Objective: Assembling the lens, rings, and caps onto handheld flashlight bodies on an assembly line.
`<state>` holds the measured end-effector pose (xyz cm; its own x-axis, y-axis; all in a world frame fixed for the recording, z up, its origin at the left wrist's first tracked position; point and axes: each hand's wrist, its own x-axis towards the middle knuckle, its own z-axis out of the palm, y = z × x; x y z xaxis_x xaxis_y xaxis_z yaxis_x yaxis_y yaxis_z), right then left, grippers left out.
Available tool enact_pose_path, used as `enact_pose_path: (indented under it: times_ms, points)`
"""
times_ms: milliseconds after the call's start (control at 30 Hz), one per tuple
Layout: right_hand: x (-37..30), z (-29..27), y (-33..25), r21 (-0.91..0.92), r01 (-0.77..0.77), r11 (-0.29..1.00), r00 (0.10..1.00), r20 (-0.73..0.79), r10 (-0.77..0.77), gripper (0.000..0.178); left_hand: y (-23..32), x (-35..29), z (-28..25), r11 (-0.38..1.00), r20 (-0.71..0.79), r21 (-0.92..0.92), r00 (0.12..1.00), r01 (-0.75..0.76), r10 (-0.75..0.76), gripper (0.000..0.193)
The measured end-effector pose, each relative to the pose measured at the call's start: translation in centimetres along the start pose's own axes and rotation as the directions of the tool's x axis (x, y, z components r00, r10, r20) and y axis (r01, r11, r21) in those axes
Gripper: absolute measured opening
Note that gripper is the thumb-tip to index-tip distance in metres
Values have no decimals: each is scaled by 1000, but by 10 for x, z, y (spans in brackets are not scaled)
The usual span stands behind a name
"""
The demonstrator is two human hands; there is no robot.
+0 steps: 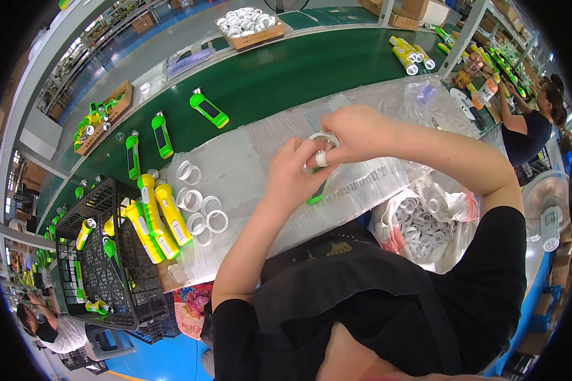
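Note:
My left hand and my right hand meet above the worktable. My left fingers curl around a green flashlight, mostly hidden, whose lower end shows below the palm. My right fingers pinch a white ring at the upper end, against my left fingertips. Another small white band shows between the hands. To the left, several loose white rings lie on the plastic-covered table. Beside them several yellow-and-green flashlights lie side by side.
A black crate holding flashlights stands at the left. A bag of white rings sits by the table's near edge. Across the green belt are a box of white parts, green flashlights and yellow flashlights. A co-worker sits far right.

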<state>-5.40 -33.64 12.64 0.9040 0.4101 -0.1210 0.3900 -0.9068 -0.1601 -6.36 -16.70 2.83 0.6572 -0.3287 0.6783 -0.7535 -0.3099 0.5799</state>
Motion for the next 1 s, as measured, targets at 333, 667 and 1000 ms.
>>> enact_pose_path:
  times_ms: [333, 667, 1000]
  points:
    - [0, -11, -9, -50, -40, 998, 994, 102, 45, 54, 1, 0, 2, 999, -41, -7, 998, -37, 37, 31]
    - [8, 10, 0, 3, 100, 995, 993, -61, -100, 49, -7, -3, 3, 1000, -50, 5, 999, -1, 1, 36]
    - [11, 14, 10, 142, 114, 983, 983, -162, -90, 49, -6, -2, 2, 1000, -52, -2, 999, 14, -14, 37]
